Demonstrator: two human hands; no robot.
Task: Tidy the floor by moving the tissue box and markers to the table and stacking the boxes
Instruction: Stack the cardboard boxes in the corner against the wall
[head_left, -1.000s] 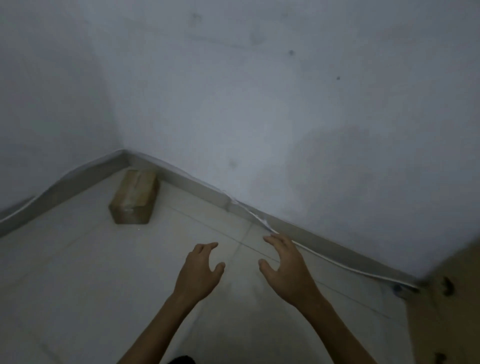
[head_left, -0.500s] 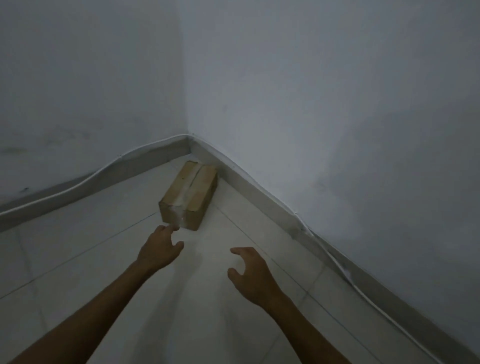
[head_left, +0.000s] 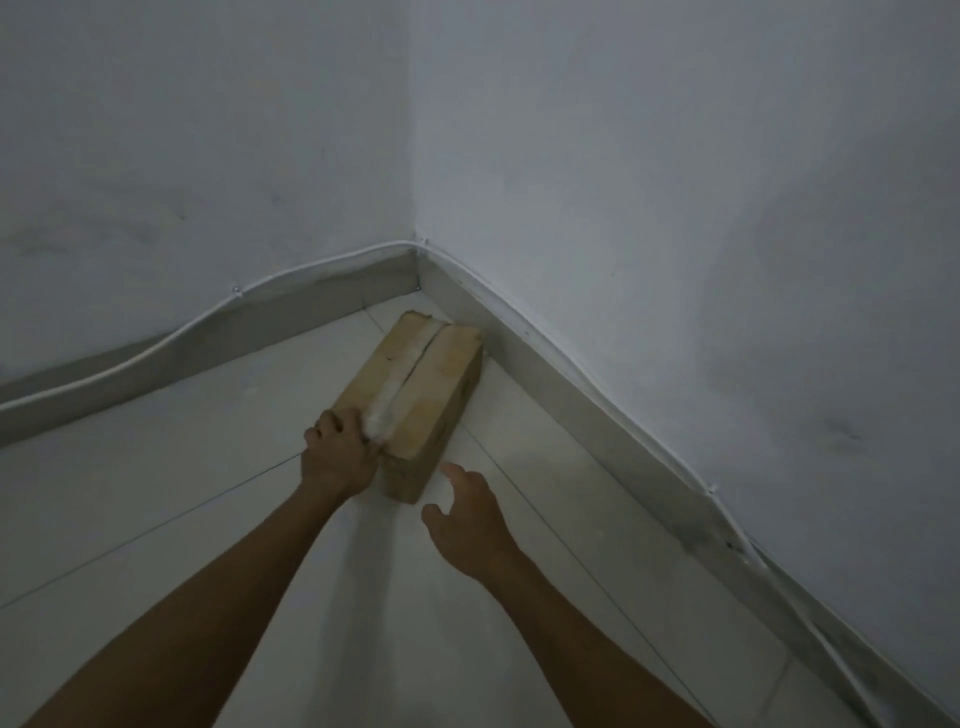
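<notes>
A brown cardboard box (head_left: 426, 384), taped along its top seam, lies on the tiled floor in the corner of the room, its far end close to the right skirting. My left hand (head_left: 340, 454) rests on the box's near left corner, fingers curled over the top edge. My right hand (head_left: 470, 525) hovers just short of the box's near end, fingers relaxed and spread, holding nothing. No tissue box, markers or table show in this view.
Two white walls meet at the corner (head_left: 415, 244). A grey skirting (head_left: 597, 410) with a white cable (head_left: 156, 338) clipped along its top runs along both walls. The pale tiled floor (head_left: 182, 493) stretches to the left and toward me.
The view has closed in on the corner. My left hand has reached forward onto the box's near corner. My right hand has moved up close to the box's near end.
</notes>
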